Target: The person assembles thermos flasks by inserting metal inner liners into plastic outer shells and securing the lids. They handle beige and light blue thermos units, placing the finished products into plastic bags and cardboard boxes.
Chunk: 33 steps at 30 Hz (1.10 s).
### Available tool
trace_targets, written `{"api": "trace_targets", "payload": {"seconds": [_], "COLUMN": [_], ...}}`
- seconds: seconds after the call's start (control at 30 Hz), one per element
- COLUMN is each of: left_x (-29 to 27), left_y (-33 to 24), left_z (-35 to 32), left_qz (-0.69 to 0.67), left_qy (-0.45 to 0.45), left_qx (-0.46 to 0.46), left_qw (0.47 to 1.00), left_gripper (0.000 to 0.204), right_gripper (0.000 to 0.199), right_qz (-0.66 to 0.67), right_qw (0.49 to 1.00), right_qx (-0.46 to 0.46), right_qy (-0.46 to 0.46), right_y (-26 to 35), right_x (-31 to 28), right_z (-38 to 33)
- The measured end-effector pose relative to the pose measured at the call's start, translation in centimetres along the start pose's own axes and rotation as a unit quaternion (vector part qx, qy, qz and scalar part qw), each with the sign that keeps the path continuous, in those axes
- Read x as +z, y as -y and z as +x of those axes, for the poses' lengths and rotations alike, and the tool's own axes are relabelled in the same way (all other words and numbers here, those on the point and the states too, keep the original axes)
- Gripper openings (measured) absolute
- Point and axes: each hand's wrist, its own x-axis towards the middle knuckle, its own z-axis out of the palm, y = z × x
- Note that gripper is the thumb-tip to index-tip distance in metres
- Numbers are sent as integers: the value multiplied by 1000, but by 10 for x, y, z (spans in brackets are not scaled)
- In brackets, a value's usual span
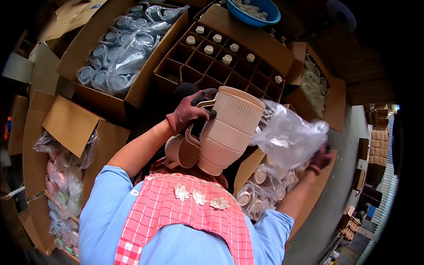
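Our left hand [189, 112], in a dark and red work glove, is closed around the handle of a pale pink ribbed mug [229, 128], holding it tilted at chest height above a second mug [182, 151] of the same colour that sits just below and touching it. Our right hand [319, 161] is clamped on a crumpled clear plastic bag [289, 137], which rests against the mug's right side. Beyond the mug lies a cardboard divider box [229, 66] with small white-capped items in some cells, a blue bowl [256, 11] past it, and a carton of bagged blue cups [119, 48] to the left. A box of bagged pink and green cups [64, 176] sits at lower left, and more bagged mugs [265, 185] lie under our right arm. We judge the grip risky: the mug hangs by its handle alone and leans outward, so a slip of the glove could drop it onto the mugs beneath and chip them. The slack bag could also catch the rim and drag.
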Motion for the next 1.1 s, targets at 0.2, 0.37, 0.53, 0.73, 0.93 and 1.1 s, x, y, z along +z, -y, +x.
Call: {"api": "trace_targets", "payload": {"seconds": [0.2,0.37,0.53,0.73,0.93,1.1], "left_x": [21,47,44,51,49,31], "left_y": [-11,-11,-18,-49,-35,-16], "left_z": [12,35,17,-60,-45,-33], "left_qz": [-90,20,16,266,592,146], "left_qy": [29,136,79,167,-22,-126], "left_qx": [-75,-78,-96,208,450,239], "left_qw": [993,987,992,926,668,952], "left_gripper": [48,49,59,101,92,76], "right_gripper": [62,40,36,21,20,24], "right_qz": [-114,356,415,475,564,625], "right_qw": [977,828,699,775,721,691], "right_qx": [-83,-170,6,61,81,98], "right_qy": [158,399,582,413,394,350], "right_y": [-11,147,160,119,167,208], "right_x": [-35,-63,-47,-35,-23,-15], "right_z": [-53,-108,-142,-147,-146,-158]}}
